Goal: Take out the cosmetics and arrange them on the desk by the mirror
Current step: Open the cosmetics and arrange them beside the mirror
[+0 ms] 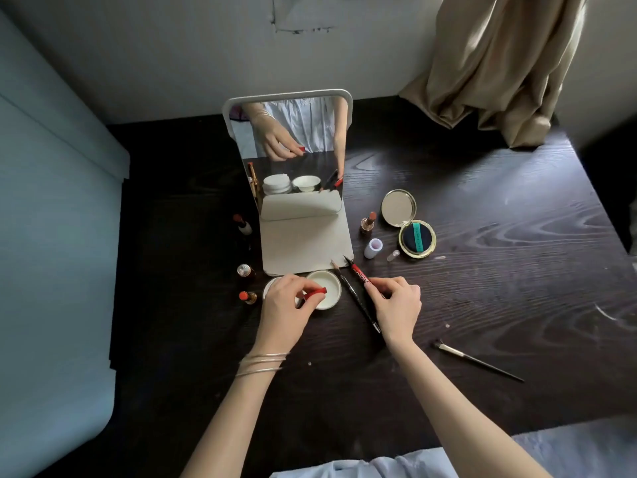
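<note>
A white standing mirror (289, 143) stands at the back middle of the dark wooden desk (499, 270). My left hand (286, 305) pinches a red cap (315, 293) above an open white cream jar (329, 288). My right hand (396, 305) grips a red liquid eyeliner pen (356, 272) by its body, with the black tip pointing toward the mirror's base. A thin black pencil (355, 298) lies on the desk between my hands. Open lipsticks (243, 225) stand left of the mirror. An open gold cushion compact (412, 224) lies to the right.
Another uncapped lipstick (368, 220), a lilac cap (373, 247) and a small clear cap (393, 255) sit near the compact. A makeup brush (477, 361) lies at the right front. A beige curtain (499, 63) hangs onto the desk's back right corner.
</note>
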Available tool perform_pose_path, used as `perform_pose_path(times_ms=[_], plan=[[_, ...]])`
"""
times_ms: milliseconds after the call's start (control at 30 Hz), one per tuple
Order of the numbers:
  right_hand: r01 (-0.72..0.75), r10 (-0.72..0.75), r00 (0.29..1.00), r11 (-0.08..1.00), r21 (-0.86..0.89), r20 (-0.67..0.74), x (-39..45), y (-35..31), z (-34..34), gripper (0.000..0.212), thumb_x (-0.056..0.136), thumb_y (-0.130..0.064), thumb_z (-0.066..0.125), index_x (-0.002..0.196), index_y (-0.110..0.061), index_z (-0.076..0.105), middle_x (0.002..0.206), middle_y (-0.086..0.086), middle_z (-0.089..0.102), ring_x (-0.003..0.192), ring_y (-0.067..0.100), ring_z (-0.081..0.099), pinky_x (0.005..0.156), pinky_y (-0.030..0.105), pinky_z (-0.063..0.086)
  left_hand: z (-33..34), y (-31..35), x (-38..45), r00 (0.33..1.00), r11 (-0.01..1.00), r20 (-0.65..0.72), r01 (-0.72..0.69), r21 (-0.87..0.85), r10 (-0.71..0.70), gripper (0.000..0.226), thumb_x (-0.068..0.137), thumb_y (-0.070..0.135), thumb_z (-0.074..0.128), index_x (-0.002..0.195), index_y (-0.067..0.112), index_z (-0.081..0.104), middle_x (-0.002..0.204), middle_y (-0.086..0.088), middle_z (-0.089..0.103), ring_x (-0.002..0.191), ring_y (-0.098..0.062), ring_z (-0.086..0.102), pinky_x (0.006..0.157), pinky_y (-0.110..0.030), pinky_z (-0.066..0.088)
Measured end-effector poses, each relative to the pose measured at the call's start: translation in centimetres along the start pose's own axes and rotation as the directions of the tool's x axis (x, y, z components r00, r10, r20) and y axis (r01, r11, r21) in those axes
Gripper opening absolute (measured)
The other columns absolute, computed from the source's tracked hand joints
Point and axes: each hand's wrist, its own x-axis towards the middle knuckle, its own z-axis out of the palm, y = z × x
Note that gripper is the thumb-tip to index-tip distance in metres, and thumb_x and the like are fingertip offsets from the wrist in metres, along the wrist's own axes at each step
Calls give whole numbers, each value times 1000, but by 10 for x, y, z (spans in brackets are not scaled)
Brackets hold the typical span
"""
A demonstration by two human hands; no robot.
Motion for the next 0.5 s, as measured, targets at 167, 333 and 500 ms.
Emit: perform_pose_path(times_ms=[167, 333, 500], plan=[[5, -5, 1000, 999, -31, 8, 1, -1, 0, 15, 83, -39, 66, 92, -30, 73, 87, -8, 63, 96, 18, 44, 75, 31, 30, 3, 0, 2, 1000, 1000, 16, -8, -7, 8, 6, 77, 15, 74, 82, 16, 71, 79, 9, 60, 77, 2, 51, 68, -6, 36], [1, -1, 1000, 999, -33, 20, 2, 0, 0, 17, 82, -40, 66, 94, -30, 72, 88, -10, 63, 97, 17, 44, 75, 30, 27, 7, -1, 1, 1000, 1000, 1, -19, -10, 19, 7, 75, 12, 76, 79, 15, 71, 77, 7, 61, 79, 8, 50, 76, -2, 33], [6, -5, 1000, 999, -36, 30, 1, 0, -1, 19, 81, -42, 66, 96, -30, 72, 89, -10, 64, 99, 16, 43, 75, 31, 28, 10, -4, 0, 1000, 1000, 29, 8, -5, -8, 6, 77, 15, 74, 81, 17, 71, 79, 7, 61, 77, -3, 52, 74, -8, 37]])
